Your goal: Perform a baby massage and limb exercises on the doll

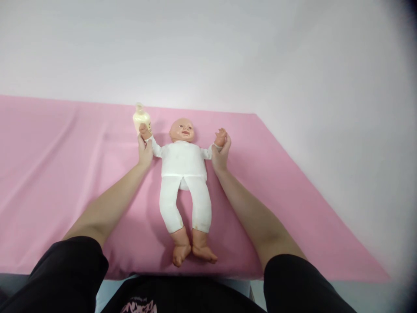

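A baby doll (184, 161) in a white top and trousers lies on its back, head away from me and bare feet toward me. Both of its arms are spread out to the sides and bent up. My left hand (145, 150) is closed around the doll's wrist on the left side. On the right side, my right hand (221, 153) grips the doll's other wrist, thumb and fingers on either side of it. Just behind the doll's left-side hand stands a pale yellow bottle (141, 116), its lower part partly hidden by that hand.
A pink cloth (81, 174) covers the table under the doll, with creases on the left. Its far edge runs along a pale wall (195, 52), and its right edge slants toward me. My body is against the near edge.
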A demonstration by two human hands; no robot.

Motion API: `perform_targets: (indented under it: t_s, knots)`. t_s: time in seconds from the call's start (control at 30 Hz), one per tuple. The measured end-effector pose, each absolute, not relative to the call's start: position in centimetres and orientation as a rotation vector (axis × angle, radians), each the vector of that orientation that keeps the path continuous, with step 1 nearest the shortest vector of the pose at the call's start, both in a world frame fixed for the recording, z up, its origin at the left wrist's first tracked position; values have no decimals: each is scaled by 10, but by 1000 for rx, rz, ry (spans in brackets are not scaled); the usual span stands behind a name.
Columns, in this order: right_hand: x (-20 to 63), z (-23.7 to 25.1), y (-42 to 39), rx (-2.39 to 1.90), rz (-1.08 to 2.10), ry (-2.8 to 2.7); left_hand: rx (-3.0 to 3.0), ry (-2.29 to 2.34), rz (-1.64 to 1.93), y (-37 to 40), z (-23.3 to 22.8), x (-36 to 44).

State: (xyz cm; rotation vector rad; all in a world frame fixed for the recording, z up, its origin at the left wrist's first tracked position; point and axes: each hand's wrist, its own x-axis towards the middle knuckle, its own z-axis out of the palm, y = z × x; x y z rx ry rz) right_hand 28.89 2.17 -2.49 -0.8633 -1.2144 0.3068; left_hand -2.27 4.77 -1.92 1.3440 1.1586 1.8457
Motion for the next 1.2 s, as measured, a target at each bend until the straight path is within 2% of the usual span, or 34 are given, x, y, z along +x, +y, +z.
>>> perform_targets:
  t_s: [0.43, 0.63, 0.93, 1.2]
  knots:
    - [281, -18, 1, -989, 175, -1582, 2105, 1030, 1667, 33, -13, -18]
    - [277, -14, -2, -977, 77, -1734, 2388, 1156, 1463, 24, -3, -14]
    - [273, -8, -5, -991, 7, -1862, 2500, 1271, 1172, 17, 1, -8]
    - [271, -4, -9, -1011, 24, -1920, 2542, 1267, 1082, 13, 7, -6]
